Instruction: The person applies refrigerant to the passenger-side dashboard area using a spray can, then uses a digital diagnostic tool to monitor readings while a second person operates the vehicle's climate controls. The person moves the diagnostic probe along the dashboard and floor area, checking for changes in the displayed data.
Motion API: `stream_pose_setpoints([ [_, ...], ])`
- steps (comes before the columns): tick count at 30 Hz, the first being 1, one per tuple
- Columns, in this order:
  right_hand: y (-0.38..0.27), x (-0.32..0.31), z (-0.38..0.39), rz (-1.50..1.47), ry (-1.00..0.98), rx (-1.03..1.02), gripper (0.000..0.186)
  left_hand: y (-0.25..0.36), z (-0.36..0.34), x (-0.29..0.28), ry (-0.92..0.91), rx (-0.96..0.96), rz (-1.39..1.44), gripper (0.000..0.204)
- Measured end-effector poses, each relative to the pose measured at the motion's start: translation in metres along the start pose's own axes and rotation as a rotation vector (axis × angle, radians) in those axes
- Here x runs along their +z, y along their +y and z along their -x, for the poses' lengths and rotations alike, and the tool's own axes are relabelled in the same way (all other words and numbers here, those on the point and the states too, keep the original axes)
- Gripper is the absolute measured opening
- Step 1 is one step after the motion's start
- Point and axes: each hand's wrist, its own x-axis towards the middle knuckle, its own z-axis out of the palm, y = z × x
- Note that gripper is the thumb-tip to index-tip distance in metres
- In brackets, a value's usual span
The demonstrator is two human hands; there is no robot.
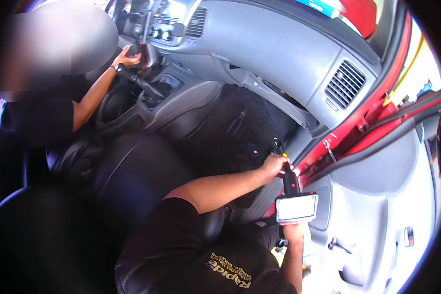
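My right hand (294, 232) is closed round the lower part of a black handheld device with a small lit screen (296, 208) and red details. The screen's content is washed out. Beyond the screen, the dark, narrow body reaches toward my left hand (274, 167). That hand is closed at its far end, beside a small yellow tip (284, 155); its fingers are partly hidden. Both hands are beside the red door sill, over the passenger-side footwell. What looks like a pair of pliers (236, 123) lies on the dark floor mat (213, 132).
A co-worker sits at left, one hand (127, 58) near the gear lever (149, 88). The grey dashboard (274, 44) spans the far side, with an opening (279, 90) beneath it. At right is the light grey door panel (377, 191); a metal door check strap (330, 149) crosses the gap.
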Motion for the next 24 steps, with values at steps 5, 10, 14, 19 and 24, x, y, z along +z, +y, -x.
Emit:
stream_pose_setpoints([
  [5, -0.023, -0.028, -0.019, -0.071, 0.005, -0.015, 0.023, 0.001, 0.0, -0.002, -0.006, 0.008, -0.012, 0.017],
  [10, -0.034, -0.04, -0.034, -0.227, 0.062, 0.005, 0.022, 0.009, 0.007, 0.001, 0.015, -0.007, -0.001, 0.016],
  [14, -0.033, -0.038, -0.03, -0.212, 0.02, 0.054, 0.022, 0.008, 0.006, 0.002, 0.01, -0.017, -0.004, 0.015],
  [19, -0.034, -0.04, -0.027, -0.286, 0.021, 0.097, 0.024, 0.003, 0.002, 0.0, -0.008, -0.014, 0.013, 0.015],
  [24, -0.038, -0.046, -0.03, -0.339, -0.009, 0.131, 0.027, 0.004, 0.003, 0.0, 0.015, -0.01, -0.003, 0.017],
])
